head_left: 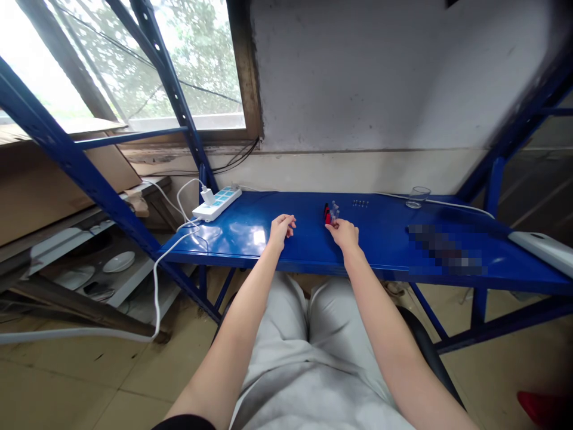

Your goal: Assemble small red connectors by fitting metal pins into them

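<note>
My left hand [281,228] rests on the blue metal shelf [250,236] with its fingers curled under; nothing shows in it. My right hand [344,232] lies a little to the right, fingers bent and touching a small cluster of red, black and clear pieces [330,213] standing on the shelf. Whether the fingers grip one of the pieces is hidden. A row of tiny dark bits [360,203] sits farther back.
A white power strip [216,203] with a plugged charger and cable lies at the shelf's left end. A clear glass [418,197] stands at the back right, and a white device [541,248] is at the right edge. Blue rack struts cross on both sides.
</note>
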Available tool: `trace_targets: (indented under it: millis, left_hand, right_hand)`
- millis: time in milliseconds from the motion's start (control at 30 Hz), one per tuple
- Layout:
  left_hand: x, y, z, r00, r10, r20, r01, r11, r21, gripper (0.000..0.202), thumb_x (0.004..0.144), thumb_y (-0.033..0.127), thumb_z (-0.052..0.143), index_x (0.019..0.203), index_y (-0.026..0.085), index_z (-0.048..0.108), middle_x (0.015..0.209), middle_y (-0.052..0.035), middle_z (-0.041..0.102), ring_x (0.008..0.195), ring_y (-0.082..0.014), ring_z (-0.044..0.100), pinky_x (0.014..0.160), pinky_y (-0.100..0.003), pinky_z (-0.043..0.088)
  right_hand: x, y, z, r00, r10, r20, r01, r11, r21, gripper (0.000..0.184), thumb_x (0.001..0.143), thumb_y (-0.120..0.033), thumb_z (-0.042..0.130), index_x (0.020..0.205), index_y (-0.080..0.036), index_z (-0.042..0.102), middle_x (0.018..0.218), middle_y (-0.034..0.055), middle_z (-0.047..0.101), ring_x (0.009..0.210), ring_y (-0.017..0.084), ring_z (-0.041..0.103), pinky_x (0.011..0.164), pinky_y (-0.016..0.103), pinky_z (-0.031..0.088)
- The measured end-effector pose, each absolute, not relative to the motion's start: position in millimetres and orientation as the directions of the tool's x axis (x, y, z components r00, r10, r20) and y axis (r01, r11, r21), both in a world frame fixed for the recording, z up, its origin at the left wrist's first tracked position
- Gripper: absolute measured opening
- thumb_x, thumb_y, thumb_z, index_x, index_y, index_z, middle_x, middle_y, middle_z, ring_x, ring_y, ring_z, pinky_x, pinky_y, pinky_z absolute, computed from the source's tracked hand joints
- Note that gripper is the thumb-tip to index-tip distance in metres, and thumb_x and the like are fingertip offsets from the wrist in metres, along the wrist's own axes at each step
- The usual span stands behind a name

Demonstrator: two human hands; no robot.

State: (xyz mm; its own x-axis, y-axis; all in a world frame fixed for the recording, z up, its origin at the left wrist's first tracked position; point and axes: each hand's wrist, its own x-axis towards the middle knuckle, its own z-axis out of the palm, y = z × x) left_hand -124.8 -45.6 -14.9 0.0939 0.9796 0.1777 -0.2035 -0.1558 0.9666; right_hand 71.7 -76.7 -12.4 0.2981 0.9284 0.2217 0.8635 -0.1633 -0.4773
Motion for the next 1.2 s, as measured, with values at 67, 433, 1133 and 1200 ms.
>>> trace_targets:
  millis: [67,433,1133,1200]
  left_hand:
    - [-124.7,-45.4,-15.0,0.095,0.980,0.177,-0.201,-0.155,0.967,0.024,0.069,0.038,0.060,0.068,0.014,0.055,0.055,0.0025,0.052,0.034,-0.0040,0.044,0.032,-0.018,0.022]
    - [-124.3,-44.7,-16.1,0.095,0.980,0.175,-0.195,-0.155,0.969,0.023,0.069,0.037,0.060,0.069,0.014,0.055,0.054,0.0031,0.052,0.033,-0.0040,0.043,0.032,-0.018,0.022]
    - [-94.9,-69.8,-5.9,0.398,0.731,0.555,0.419,-0.683,0.599,0.041,0.077,0.022,0.051,0.118,0.024,0.053,0.101,-0.0060,0.060,0.092,-0.0177,0.054,0.085,-0.030,0.042]
    - [-84.7,-70.6,-3.9,0.506,0.689,0.519,0.520,-0.723,0.454,0.052,0.080,0.022,0.046,0.131,0.026,0.042,0.119,-0.0081,0.053,0.107,-0.0221,0.048,0.090,-0.036,0.039]
  right_hand:
    - [72.9,-77.5,-12.9,0.328,0.918,0.224,0.849,-0.182,-0.496,0.028,0.081,-0.045,0.052,0.084,-0.020,0.065,0.085,0.0062,0.068,0.084,0.022,0.060,0.074,0.033,0.037]
    - [79.1,-77.6,-17.6,0.470,0.857,0.212,0.792,-0.303,-0.530,0.031,0.077,-0.048,0.056,0.080,-0.020,0.069,0.076,0.0083,0.067,0.081,0.025,0.060,0.076,0.037,0.036]
    - [81.1,-78.9,-19.1,0.479,0.859,0.179,0.776,-0.319,-0.544,0.037,0.071,-0.050,0.060,0.091,-0.020,0.066,0.088,0.0095,0.067,0.090,0.027,0.059,0.080,0.039,0.035]
    - [81.0,-79.3,-19.0,0.478,0.859,0.183,0.778,-0.317,-0.543,0.036,0.071,-0.049,0.060,0.092,-0.020,0.065,0.089,0.0091,0.067,0.091,0.026,0.059,0.080,0.039,0.035]
